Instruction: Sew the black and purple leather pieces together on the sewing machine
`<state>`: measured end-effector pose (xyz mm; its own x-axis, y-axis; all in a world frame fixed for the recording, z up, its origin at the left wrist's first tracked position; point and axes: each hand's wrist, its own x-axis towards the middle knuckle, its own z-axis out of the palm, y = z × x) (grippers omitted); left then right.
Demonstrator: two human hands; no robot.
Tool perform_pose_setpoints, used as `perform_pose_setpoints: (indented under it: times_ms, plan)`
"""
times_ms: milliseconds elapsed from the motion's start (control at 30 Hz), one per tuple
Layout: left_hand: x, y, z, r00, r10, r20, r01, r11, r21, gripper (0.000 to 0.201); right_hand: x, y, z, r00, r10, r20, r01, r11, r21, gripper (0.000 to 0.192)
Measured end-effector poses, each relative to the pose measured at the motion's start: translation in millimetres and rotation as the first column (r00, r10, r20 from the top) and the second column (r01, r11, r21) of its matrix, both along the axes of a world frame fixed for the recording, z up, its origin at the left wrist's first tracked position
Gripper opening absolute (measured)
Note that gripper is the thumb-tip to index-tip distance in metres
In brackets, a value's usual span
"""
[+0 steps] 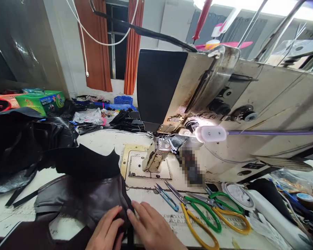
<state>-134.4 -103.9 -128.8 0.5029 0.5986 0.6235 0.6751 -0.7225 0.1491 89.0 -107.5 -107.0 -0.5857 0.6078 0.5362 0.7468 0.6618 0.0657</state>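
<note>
A dark brown leather piece [78, 194], with a black fabric-like section [86, 163] at its far end, lies on the sewing table in front of me. My left hand [106, 227] has its fingers bent around the near right part of the leather. Close beside it, my right hand [151, 225] pinches the right edge, where a narrow black strip [130, 236] runs down towards me. Both thumbs are largely hidden. Just beyond the hands stands the sewing machine's post [155, 158], beneath the machine head [172, 90]. No part of the leather is under the needle area.
Right of my hands lie blue thread snips [167, 198], yellow-handled scissors [198, 227] and green-handled scissors [229, 201]. A lit lamp [210, 134] hangs on the machine. Black leather pieces [28, 142] are heaped at left, near a green box [41, 102].
</note>
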Motion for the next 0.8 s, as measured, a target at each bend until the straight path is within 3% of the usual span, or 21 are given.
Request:
perform_pose_setpoints:
  times_ms: [100, 167, 300, 467, 600, 800]
  plan:
    - [-1.2, 3.5, -2.4, 0.989, 0.069, -0.134, -0.043, 0.981, 0.188, 0.031, -14.5, 18.6, 13.9, 0.975, 0.179, 0.133, -0.157, 0.975, -0.16, 0.013]
    - [0.3, 4.2, -0.1, 0.976, 0.085, -0.199, -0.039, 0.974, 0.224, 0.037, -7.4, 28.7, 21.0, 0.954, 0.26, 0.146, -0.23, 0.953, -0.197, 0.006]
    - [4.1, -1.0, 9.1, 0.962, 0.086, -0.259, -0.072, 0.995, 0.064, 0.043, 11.2, 46.2, 26.5, 0.915, 0.389, 0.107, -0.348, 0.895, -0.279, 0.016]
    - [5.0, -8.3, 17.1, 0.961, 0.049, -0.27, -0.085, 0.989, -0.12, 0.045, 15.5, 51.3, 28.8, 0.914, 0.405, 0.033, -0.371, 0.864, -0.34, 0.024]
    - [5.2, -10.4, 16.5, 0.968, 0.046, -0.246, -0.084, 0.985, -0.148, 0.046, 10.8, 42.1, 30.8, 0.881, 0.464, 0.091, -0.408, 0.844, -0.348, 0.016]
    - [7.8, -9.8, 16.1, 0.984, 0.09, -0.152, -0.111, 0.985, -0.135, 0.041, -2.2, 41.1, 33.0, 0.86, 0.474, 0.19, -0.416, 0.866, -0.277, 0.011]
